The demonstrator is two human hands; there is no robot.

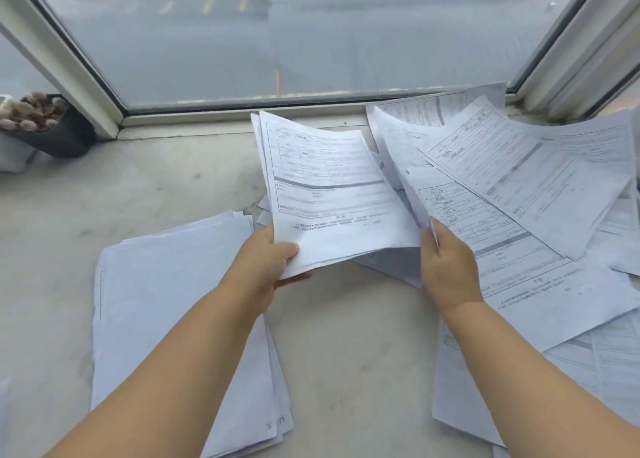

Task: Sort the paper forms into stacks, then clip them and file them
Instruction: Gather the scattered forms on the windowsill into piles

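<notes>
Head cam: my left hand point(268, 260) grips a thin bundle of printed forms point(332, 194) by its lower left corner, thumb on top, sheets lifted off the pale worktop point(104, 194) and curling. My right hand point(446, 263) pinches the edge of a form in the loose pile point(540, 194) on the right, which fans out messily toward the window frame point(83, 73). A squared face-down stack point(166, 305) lies at left, partly under my left forearm. Dark cup of brushes or pens point(45, 118) sits far left by the sill; can't tell which.
</notes>
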